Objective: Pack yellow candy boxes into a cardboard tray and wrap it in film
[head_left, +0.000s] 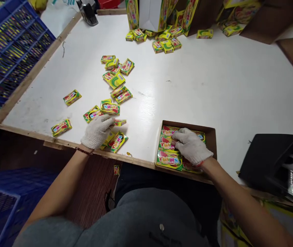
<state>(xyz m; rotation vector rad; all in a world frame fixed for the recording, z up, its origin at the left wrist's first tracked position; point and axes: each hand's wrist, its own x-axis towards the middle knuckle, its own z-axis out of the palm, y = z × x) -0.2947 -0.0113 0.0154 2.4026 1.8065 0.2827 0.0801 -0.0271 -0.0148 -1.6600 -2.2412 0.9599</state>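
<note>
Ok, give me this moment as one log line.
left hand: fingertips on loose packet | right hand: flat on packets in cardboard box | table: scattered packets

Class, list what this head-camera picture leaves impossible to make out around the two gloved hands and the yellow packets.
1. Head view: whether the left hand grips or only touches the small packet at its fingers; motion blur hides it.
2. Head view: the packets in the cardboard tray under the right hand; the glove covers them.
3. Head view: the blue crate contents; mesh hides them and the frame edge cuts it.
</note>
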